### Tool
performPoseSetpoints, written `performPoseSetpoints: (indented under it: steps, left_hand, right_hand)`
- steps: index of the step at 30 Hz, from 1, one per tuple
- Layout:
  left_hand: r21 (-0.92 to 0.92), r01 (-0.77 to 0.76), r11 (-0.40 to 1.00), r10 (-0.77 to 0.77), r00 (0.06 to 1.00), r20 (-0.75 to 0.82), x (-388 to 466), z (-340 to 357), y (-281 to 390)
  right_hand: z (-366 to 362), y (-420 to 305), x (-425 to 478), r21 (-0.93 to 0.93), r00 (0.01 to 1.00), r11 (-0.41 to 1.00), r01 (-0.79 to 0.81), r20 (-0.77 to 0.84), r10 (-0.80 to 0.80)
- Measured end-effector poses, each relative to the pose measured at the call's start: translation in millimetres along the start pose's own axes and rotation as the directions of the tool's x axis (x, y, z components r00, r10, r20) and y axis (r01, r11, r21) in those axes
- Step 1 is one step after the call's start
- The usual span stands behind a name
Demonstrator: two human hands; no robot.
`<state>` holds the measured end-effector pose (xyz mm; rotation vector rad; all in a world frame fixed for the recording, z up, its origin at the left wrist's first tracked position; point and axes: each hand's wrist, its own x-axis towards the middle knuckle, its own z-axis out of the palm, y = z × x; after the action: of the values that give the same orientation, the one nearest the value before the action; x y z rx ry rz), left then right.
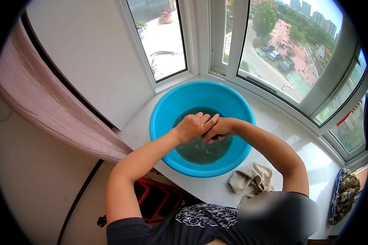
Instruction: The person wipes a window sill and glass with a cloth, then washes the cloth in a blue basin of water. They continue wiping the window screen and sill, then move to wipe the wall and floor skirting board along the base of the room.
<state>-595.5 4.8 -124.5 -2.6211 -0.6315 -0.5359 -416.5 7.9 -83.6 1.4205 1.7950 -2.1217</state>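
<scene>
A blue plastic basin (199, 95) with murky grey water (202, 154) in its bottom stands on a white marble-look windowsill (202, 190). Above the water, my left hand (192, 126) and my right hand (220, 128) are pressed together, their fingers curled and overlapping. Whether anything is held between them is hidden by the fingers. Close to the basin's near right side, a crumpled beige cloth (256, 177) lies on the sill, under my right arm.
Window frames (233, 73) border the sill at the back and right. A pink curtain (61, 110) hangs to the left. Below the sill's front edge is a red-framed step stool (159, 196). A rough rock piece in a blue-and-white dish (345, 196) sits at the far right.
</scene>
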Motion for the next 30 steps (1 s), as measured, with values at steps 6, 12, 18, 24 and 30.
performPoseSetpoints:
  steps: [6,12,18,24,30]
  left_hand:
    - [-0.015,-0.002,1.000,0.001,0.994,-0.109,5,4,-7]
    - [-0.048,0.065,0.997,-0.065,0.998,-0.014,10,9,-15]
    - [-0.010,0.184,0.983,-0.183,0.982,0.042,12,9,-13]
    - [-0.050,0.301,0.952,-0.285,0.936,0.206,20,2,-11]
    - [-0.079,0.419,0.904,-0.359,0.848,0.390,26,-3,-5]
  right_hand:
    - [9,-9,-5,-0.129,0.986,0.990,0.048,-0.151,-0.068]
    - [6,-1,8,-0.304,0.912,0.951,0.046,-0.376,-0.165]
    - [6,12,25,-0.507,0.782,0.856,0.104,-0.489,-0.385]
    - [8,15,29,-0.550,0.722,0.824,0.136,-0.514,-0.462]
    - [9,21,33,-0.671,0.689,0.741,-0.010,-0.542,-0.481]
